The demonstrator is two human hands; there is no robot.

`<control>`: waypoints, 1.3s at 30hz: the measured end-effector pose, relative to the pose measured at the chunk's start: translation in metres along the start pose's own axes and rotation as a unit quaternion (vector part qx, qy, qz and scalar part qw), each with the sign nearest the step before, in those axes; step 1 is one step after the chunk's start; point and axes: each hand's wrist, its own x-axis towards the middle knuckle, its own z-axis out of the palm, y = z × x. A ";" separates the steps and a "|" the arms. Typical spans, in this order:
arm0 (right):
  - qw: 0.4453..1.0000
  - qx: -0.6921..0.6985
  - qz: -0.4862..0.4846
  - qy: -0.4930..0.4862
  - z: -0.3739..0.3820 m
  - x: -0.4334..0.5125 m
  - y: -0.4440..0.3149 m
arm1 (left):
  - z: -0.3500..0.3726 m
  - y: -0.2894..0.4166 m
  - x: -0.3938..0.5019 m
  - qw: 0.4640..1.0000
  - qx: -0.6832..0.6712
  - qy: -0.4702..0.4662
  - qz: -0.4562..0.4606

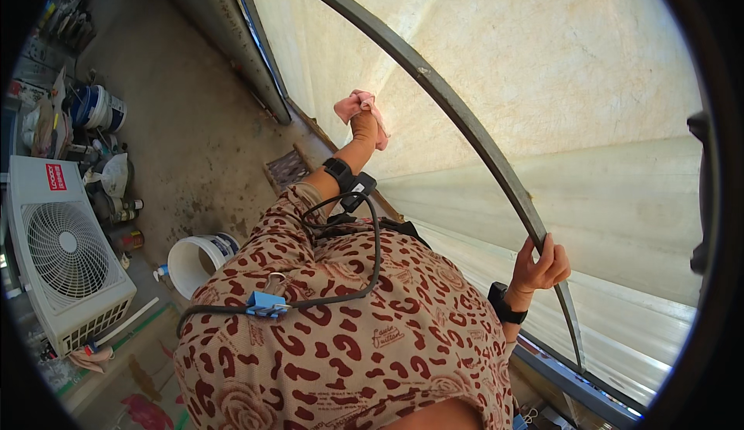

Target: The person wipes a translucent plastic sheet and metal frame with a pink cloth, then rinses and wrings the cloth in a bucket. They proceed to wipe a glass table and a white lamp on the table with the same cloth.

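Note:
My left hand is shut on a crumpled pink cloth. It rests against or just in front of a large, pale translucent panel, dull and smudged; whether the cloth touches it I cannot tell. With my right hand I grip a grey metal frame bar, fingers wrapped around its lower part. That bar looks bowed through the lens and crosses in front of the panel. Both wrists wear black straps, and a black box is fixed at the left one.
A white bucket stands on the concrete floor at my left. Beyond it are an air conditioner outdoor unit, a paint bucket and cluttered bottles. A black cable, held by a blue binder clip, crosses my patterned clothing.

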 end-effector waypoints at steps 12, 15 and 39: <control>1.000 0.019 0.024 0.000 0.001 -0.001 -0.003 | 0.025 0.046 -0.005 0.990 -0.073 -0.097 0.070; 0.999 0.028 0.037 0.003 0.002 -0.003 -0.005 | -0.001 0.082 0.012 0.981 -0.012 -0.195 -0.018; 0.997 0.021 0.066 0.036 0.012 -0.013 -0.005 | 0.028 -0.002 -0.047 0.942 0.174 -0.119 0.260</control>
